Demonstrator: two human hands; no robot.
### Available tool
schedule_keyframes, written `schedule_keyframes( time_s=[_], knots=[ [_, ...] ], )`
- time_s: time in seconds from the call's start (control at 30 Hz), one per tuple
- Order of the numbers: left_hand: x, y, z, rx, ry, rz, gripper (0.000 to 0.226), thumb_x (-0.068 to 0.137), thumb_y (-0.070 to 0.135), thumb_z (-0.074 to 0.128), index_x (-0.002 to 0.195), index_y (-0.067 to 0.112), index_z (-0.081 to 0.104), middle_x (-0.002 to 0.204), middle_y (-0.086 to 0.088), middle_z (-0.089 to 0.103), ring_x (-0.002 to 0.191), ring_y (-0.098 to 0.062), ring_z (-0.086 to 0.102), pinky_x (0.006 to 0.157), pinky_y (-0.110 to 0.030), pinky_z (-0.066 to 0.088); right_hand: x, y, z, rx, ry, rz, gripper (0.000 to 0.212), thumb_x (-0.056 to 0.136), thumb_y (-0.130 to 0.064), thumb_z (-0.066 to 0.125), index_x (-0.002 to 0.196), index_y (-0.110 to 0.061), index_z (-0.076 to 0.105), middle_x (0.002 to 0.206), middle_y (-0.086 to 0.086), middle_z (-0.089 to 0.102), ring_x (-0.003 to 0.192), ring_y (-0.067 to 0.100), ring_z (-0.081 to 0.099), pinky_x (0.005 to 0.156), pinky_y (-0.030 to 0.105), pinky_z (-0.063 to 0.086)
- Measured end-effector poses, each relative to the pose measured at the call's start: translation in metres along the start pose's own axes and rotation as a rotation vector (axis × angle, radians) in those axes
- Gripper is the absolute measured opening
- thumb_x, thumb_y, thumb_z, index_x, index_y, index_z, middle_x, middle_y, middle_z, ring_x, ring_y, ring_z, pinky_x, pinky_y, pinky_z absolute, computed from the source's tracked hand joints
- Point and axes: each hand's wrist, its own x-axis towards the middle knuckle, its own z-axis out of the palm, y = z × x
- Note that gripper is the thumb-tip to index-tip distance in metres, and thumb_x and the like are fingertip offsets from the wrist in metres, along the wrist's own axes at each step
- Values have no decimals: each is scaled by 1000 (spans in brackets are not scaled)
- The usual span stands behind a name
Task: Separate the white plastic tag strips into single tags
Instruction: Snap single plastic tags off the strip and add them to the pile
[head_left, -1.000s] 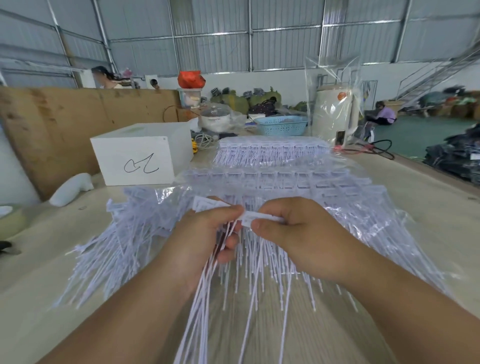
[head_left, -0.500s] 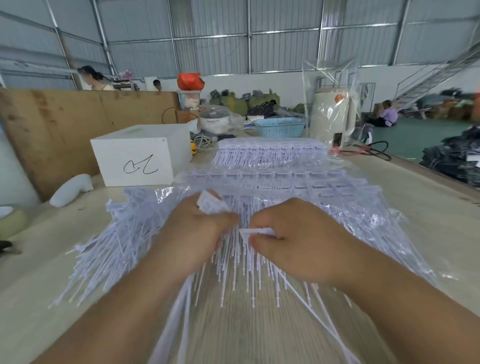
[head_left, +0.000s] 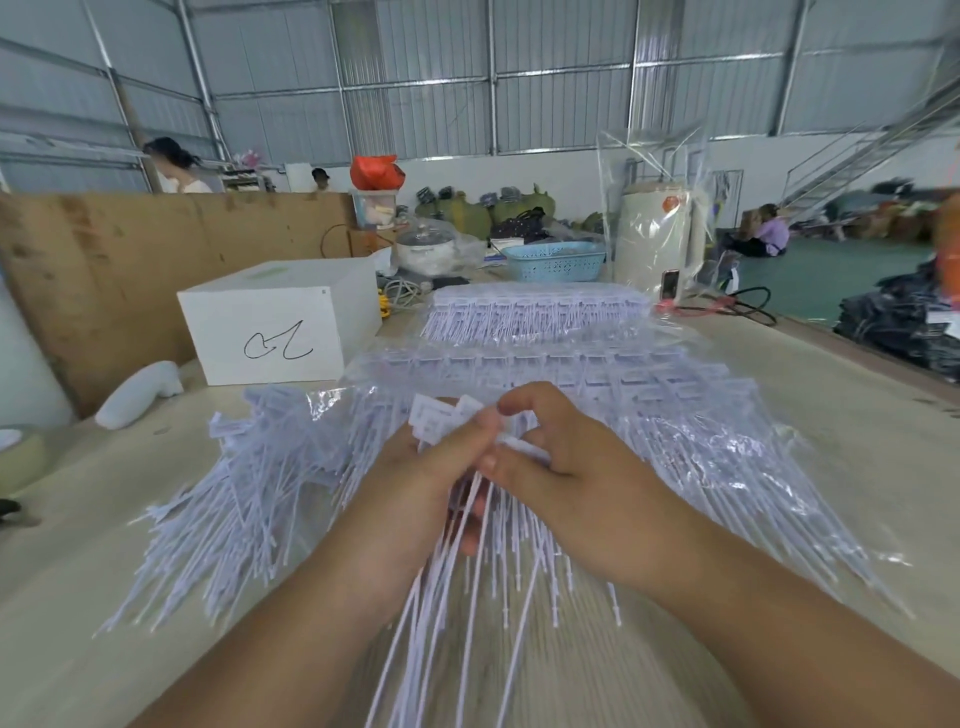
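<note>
My left hand (head_left: 421, 488) grips a bunch of white plastic tags (head_left: 439, 421) by their flat heads, with the long thin tails hanging down toward me. My right hand (head_left: 566, 467) pinches the tag strip (head_left: 519, 446) right beside the left thumb, so the two hands touch. Under my hands lies a clear bag of joined tag strips (head_left: 649, 410). A loose pile of single tags (head_left: 249, 493) fans out on the table to the left. Another stack of strips (head_left: 535, 312) lies farther back.
A white box (head_left: 270, 332) with a scribble stands at back left, a white bundle (head_left: 137, 389) beside it. A blue basket (head_left: 556, 260), a pot and a bagged appliance (head_left: 657, 239) stand at the rear. A brown board (head_left: 104, 270) walls the left. People are far behind.
My hands pulled apart half a second ago, separating a tag, and have come back together. The bunch in my left hand is raised a little higher.
</note>
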Motion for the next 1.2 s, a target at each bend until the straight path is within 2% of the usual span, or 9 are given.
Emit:
schedule_keyframes(
  time_s=[0.13,0.3,0.5,0.57,0.67,0.77,0.87,1.0,1.2],
  knots=[
    [1,0,-3,-14,-50,2,36,68,35,79,95,12,74,78,-15,68,48,-15,52,36,-19,37,1,1,3,124,-28,-3,25,93,-37,61,116,-28,53,74,-6,65,62,14,61,57,28,46],
    [4,5,-9,-114,0,-4,16,67,32,68,77,20,70,58,-6,60,41,-15,50,39,-19,37,6,5,-5,227,-122,70,29,88,-39,63,82,-10,64,65,-2,57,62,17,50,63,37,39],
    [2,7,-7,-110,71,-1,18,74,27,66,81,10,63,57,-7,56,40,-16,46,37,-22,37,2,2,1,169,-31,60,31,97,-28,58,70,-12,59,52,-8,39,48,10,35,48,27,29],
    [3,7,-4,-114,113,7,11,83,21,65,81,10,62,60,-9,56,41,-17,46,37,-23,38,2,1,6,44,63,13,33,98,-31,56,69,-14,57,48,-11,38,45,8,35,48,28,29],
    [7,11,-7,-79,170,12,14,89,18,64,77,9,62,62,-12,59,39,-19,46,38,-22,37,1,-3,13,-421,223,-216,39,98,-37,47,62,-26,36,52,-11,36,49,13,39,48,30,34],
    [10,10,-12,0,225,49,11,87,13,65,77,11,65,62,-10,67,37,-16,52,37,-20,38,0,-6,15,-662,292,-399,31,93,-27,55,64,-15,49,54,-1,46,50,24,47,43,35,44],
    [15,5,-25,99,374,104,8,87,14,65,79,15,66,61,-6,70,40,-17,54,37,-21,39,-3,-11,16,-743,348,-544,30,92,-19,56,63,-13,52,53,1,45,49,19,39,38,30,37],
    [24,8,-55,7,471,29,10,90,21,65,96,12,65,67,-5,72,38,-13,53,42,-22,43,-8,-20,16,-447,353,-514,30,98,-34,41,71,-25,35,56,-14,30,50,8,32,43,29,33],
    [10,-2,-7,-116,93,46,30,93,28,60,104,0,64,73,-11,72,55,-20,66,48,-28,54,-3,-6,15,3,285,-237,23,91,-48,42,88,-25,43,57,-17,53,44,3,46,43,14,32]
  ],
)
